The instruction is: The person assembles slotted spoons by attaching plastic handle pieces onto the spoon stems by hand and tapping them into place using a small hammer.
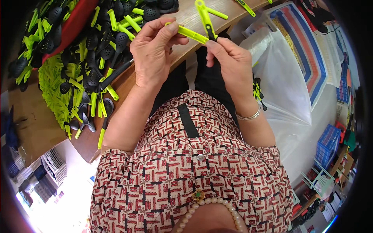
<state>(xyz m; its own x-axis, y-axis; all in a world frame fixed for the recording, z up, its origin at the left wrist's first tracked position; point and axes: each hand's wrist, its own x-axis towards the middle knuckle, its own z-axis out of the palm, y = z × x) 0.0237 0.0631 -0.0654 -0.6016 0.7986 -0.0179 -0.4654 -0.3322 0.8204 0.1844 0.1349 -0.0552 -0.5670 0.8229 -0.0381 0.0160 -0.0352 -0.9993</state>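
Observation:
Over the table edge, my left hand [152,52] is closed, pinching one end of a lime-green handle strip [190,35] between thumb and fingers. The strip slants down to my right hand [232,64], whose thumb and fingers are closed where it meets a second lime-green handle piece [203,14]. A hole shows at that piece's far end, and a black part [210,30] lies along it near my right fingertips. Whether the two green pieces are joined is hidden by my fingers. Another lime-green handle [217,13] lies on the table just beyond.
Left of my hands are heaped black slotted spoons [121,39] with green handles, beside a pile of loose green handle pieces [56,91]. A red container wall [77,25] stands among them. To the right are a white plastic sack [278,73] and a striped bag [307,50].

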